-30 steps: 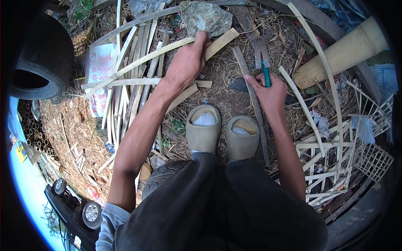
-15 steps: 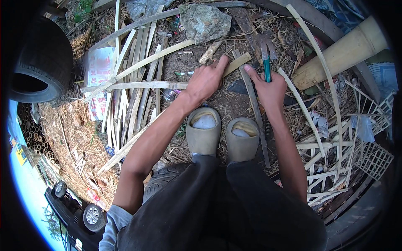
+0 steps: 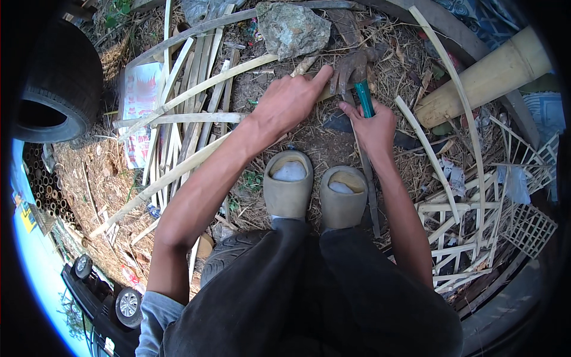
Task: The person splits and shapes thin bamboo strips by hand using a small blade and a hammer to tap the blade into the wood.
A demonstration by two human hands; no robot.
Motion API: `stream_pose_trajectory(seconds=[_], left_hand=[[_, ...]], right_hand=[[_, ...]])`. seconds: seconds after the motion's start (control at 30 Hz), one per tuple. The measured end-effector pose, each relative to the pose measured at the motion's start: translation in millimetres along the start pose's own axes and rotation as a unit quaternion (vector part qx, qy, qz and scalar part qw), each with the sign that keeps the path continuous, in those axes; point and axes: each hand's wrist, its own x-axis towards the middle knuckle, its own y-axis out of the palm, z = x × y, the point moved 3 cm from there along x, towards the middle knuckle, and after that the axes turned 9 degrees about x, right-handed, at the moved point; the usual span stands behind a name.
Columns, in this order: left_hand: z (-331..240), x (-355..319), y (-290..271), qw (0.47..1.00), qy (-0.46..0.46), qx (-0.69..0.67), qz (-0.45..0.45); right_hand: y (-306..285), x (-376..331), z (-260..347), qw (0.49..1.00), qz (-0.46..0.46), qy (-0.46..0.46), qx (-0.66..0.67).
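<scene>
My left hand (image 3: 287,101) is closed around a long bamboo strip (image 3: 169,179). The strip slants from the lower left, under my wrist, to a short end past my fingers. My right hand (image 3: 373,128) grips the green handle of a claw hammer (image 3: 363,100). Its rusty brown head lies over the strip's far end, just beyond my left fingertips; whether they touch I cannot tell. A narrow dark wooden slat (image 3: 368,178) lies on the ground beneath my right hand, running toward me beside my right sandal (image 3: 344,199).
A rough grey rock (image 3: 294,31) sits at the far middle. Many loose bamboo strips (image 3: 202,77) are piled at the left, near a tire (image 3: 56,83). At the right lie a thick bamboo pole (image 3: 485,77) and a lattice of strips (image 3: 464,238). A vehicle (image 3: 101,297) stands lower left.
The hammer has tipped over to the left, its head now above the strip's end. My left hand has shifted slightly left, and the held strip now slants down toward the lower left.
</scene>
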Motion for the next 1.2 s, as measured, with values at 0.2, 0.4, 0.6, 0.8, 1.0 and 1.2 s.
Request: stream_pose_trajectory(seconds=[0.2,0.4,0.6,0.8,1.0,1.2], left_hand=[[9.0,2.5,23.8,1.0,-0.004,0.012,0.009],[16.9,5.2,36.8,0.999,-0.013,0.026,-0.03],[22.5,-2.5,16.0,0.982,-0.076,-0.026,-0.169],[23.7,-3.3,6.7,0.97,-0.041,0.058,-0.234],[20.3,2.0,19.5,0.986,-0.053,0.085,-0.136],[24.0,5.0,23.4,0.979,-0.033,0.067,-0.191]], right_hand=[[3.1,0.4,-7.6,0.999,-0.011,-0.03,0.004],[-0.6,0.6,1.5,0.999,0.011,0.002,0.043],[-4.1,-0.9,-5.3,0.997,-0.022,-0.02,0.076],[-12.4,-0.2,-3.1,0.995,-0.045,-0.007,0.094],[-24.2,-5.8,-12.2,0.989,-0.058,0.047,0.127],[-29.6,-7.6,-12.3,0.987,-0.089,0.054,0.119]])
